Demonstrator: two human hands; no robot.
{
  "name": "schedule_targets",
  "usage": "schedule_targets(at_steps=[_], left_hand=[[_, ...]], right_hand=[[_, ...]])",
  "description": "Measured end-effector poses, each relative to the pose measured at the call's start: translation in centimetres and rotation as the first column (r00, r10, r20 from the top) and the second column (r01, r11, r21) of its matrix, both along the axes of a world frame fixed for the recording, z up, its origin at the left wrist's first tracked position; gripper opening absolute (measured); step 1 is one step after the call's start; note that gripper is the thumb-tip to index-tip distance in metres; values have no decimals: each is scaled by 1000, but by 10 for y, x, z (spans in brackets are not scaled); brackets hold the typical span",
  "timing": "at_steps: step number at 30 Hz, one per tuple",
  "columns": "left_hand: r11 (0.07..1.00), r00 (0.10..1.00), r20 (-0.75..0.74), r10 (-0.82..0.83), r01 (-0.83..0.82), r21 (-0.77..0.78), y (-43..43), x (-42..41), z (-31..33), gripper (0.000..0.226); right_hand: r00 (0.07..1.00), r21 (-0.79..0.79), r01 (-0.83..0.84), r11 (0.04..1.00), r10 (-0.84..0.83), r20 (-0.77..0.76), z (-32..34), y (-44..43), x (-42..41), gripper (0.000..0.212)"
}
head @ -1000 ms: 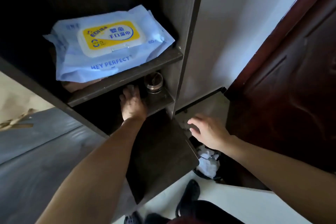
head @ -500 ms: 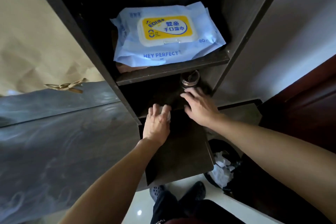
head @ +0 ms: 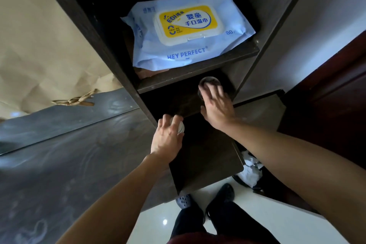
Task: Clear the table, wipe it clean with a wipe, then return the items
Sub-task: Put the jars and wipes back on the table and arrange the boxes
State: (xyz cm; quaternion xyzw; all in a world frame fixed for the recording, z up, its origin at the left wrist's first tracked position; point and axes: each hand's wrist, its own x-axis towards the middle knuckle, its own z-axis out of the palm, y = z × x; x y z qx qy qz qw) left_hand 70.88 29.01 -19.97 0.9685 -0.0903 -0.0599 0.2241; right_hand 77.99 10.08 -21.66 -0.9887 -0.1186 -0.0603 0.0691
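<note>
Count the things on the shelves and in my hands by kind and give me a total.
Wipe packs: 1, the blue pack on the upper shelf.
Glass jars: 1, the jar on the lower shelf under the right hand.
White round containers: 1, the container in the left hand.
Total: 3

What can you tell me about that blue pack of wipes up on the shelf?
The pack of wipes is a soft, crinkled pale-blue plastic pouch with a rigid cream flip lid, shut, bearing a yellow label. "HEY PERFECT" is printed along its near edge. It lies flat on the dark wooden shelf, over something brownish, its near edge overhanging slightly. Neither hand touches it.
</note>
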Motion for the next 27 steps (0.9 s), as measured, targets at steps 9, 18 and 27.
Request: schedule_targets(at_steps=[9,18,27], left_hand=[[1000,999,27,-23,23,1,18,-12,14,48],[982,978,93,186,-189,27,45,-75,27,42],[886,892,56,449,-452,105,104,-176,30,39]], right_hand=[[988,198,100,975,-75,-132,10,1,-1,54],[971,188,-182,965,206,-120,20,17,-62,58],[834,246,-490,836,532,-148,27,93,-123,55]])
